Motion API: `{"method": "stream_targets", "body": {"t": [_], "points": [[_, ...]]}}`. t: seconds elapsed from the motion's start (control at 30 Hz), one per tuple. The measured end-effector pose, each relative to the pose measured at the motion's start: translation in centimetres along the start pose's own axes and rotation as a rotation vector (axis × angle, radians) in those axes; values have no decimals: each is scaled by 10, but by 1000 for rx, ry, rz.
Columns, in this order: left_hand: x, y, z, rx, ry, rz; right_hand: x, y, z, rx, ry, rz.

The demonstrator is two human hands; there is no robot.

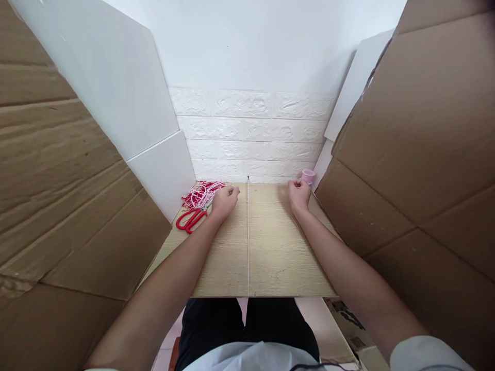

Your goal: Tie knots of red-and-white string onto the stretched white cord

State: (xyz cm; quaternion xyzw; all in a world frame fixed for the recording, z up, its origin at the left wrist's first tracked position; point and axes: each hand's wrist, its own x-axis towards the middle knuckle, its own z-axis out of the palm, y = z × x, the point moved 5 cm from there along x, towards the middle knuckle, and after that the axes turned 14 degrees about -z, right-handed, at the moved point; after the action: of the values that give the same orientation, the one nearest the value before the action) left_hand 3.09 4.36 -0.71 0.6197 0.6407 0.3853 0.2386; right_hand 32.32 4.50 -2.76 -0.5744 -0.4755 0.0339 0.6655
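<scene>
A pale cord (248, 247) runs straight down the middle of the wooden board, from a small dark nail (248, 178) at the far end to the near edge. Its upper part looks thicker, like a knotted section. My left hand (226, 201) is closed in a pinch left of the cord. On the other side, my right hand (299, 195) is closed too, fingers pressed together. A thin light thread (270, 202) stretches sideways across the cord between both hands; the ends inside my fingers are hidden. A loose strand hangs below my right wrist.
Red-handled scissors (192, 220) lie beside my left hand, their blades partly hidden. Behind them is a tangled heap of red and pink-white cords (203, 194). A small pink cup-shaped object (308, 175) stands behind my right hand. Cardboard panels (421, 149) rise on both sides.
</scene>
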Motion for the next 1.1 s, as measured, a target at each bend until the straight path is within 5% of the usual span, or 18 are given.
{"method": "stream_targets", "body": {"t": [0.27, 0.5, 0.7, 0.9, 1.1], "points": [[0, 1, 1, -21, -6, 4, -3, -14, 1, 100, -32, -19], [-2, 4, -2, -35, 15, -15, -33, -55, 25, 87, -511, -299], [-2, 5, -3, -39, 38, -26, -62, -75, 39, 182, -983, -377], [-3, 6, -3, -39, 38, -29, -70, -90, 41, 232, -1039, -615], [-2, 6, -4, -28, 49, -26, -76, -83, 45, 254, -1176, -590]]}}
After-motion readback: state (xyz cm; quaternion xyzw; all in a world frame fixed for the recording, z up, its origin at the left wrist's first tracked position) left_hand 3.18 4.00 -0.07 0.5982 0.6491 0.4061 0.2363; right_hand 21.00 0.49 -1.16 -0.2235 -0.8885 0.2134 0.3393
